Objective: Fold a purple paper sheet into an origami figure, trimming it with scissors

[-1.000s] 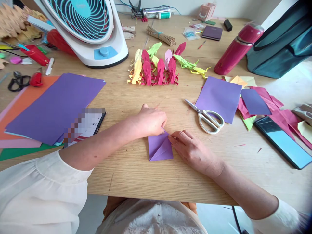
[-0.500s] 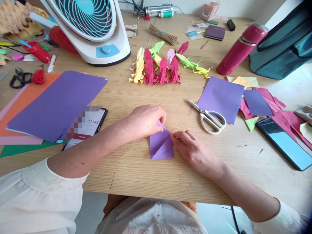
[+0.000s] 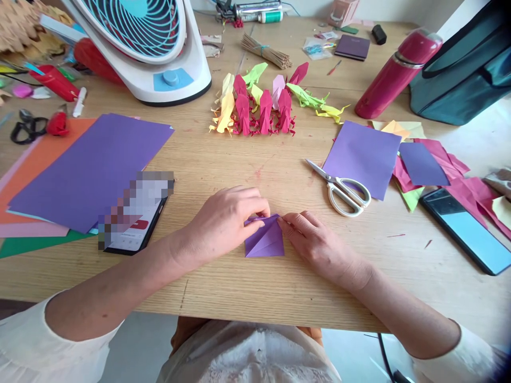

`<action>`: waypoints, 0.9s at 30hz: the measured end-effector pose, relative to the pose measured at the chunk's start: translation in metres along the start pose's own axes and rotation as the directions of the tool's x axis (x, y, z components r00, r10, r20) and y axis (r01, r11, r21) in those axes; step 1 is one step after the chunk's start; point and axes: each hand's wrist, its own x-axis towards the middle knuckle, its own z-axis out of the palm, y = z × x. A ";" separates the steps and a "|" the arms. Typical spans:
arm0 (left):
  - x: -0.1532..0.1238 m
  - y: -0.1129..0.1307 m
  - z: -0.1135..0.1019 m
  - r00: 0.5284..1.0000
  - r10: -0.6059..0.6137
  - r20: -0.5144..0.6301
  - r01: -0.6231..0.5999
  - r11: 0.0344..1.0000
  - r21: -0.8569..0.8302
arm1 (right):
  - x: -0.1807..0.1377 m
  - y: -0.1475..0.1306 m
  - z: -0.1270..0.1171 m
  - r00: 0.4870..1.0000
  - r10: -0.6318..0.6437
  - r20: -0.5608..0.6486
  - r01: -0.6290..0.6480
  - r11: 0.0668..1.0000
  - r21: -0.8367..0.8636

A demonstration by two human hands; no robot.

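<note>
A small folded purple paper lies on the wooden table near its front edge. My left hand pinches the paper's upper left flap, fingers curled over it. My right hand presses fingertips on the paper's upper right corner. Both hands touch the paper from either side.
White-handled scissors lie to the right, next to a purple square sheet and coloured scraps. A phone and a stack of coloured sheets sit at left. Folded paper figures, a fan, a red bottle, a tablet.
My left hand has pulled back toward me and folded the paper's top point down, so the paper is now shorter. My right hand has stayed on the right corner.
</note>
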 end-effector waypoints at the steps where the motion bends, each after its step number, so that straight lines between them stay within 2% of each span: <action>1: -0.004 -0.001 0.004 0.997 0.066 -0.036 -0.065 0.998 0.025 | 0.000 0.001 0.000 1.000 -0.011 -0.001 0.011 1.000 -0.017; 3: -0.012 -0.005 0.012 0.973 0.213 -0.089 -0.206 0.975 0.084 | -0.001 0.002 0.001 1.000 -0.031 0.001 0.031 0.998 -0.053; 6: -0.021 -0.012 0.023 0.906 0.401 -0.133 -0.378 0.911 0.167 | 0.000 0.003 0.001 0.998 -0.057 -0.005 0.056 0.994 -0.088; 9: -0.026 -0.019 0.031 0.855 0.494 -0.159 -0.464 0.865 0.191 | 0.001 0.004 -0.001 0.996 -0.084 -0.038 0.080 0.992 -0.096; 11: -0.029 -0.022 0.036 0.840 0.514 -0.174 -0.487 0.855 0.176 | 0.001 0.004 -0.002 0.993 -0.099 -0.058 0.093 0.991 -0.093; 15: -0.032 -0.022 0.041 0.838 0.521 -0.161 -0.500 0.852 0.153 | 0.002 0.003 -0.005 0.991 -0.105 -0.078 0.099 0.992 -0.077; 22: -0.039 -0.011 0.045 0.845 0.514 -0.144 -0.464 0.840 0.281 | 0.002 0.005 -0.007 0.985 -0.136 -0.102 0.125 0.986 -0.114; 24: -0.040 -0.006 0.046 0.855 0.496 -0.150 -0.436 0.845 0.309 | 0.001 0.002 -0.010 0.988 -0.105 -0.109 0.092 0.988 -0.126; 27: -0.038 0.005 0.051 0.878 0.447 -0.173 -0.366 0.859 0.358 | -0.002 -0.012 -0.015 0.990 0.011 -0.144 -0.022 0.997 -0.074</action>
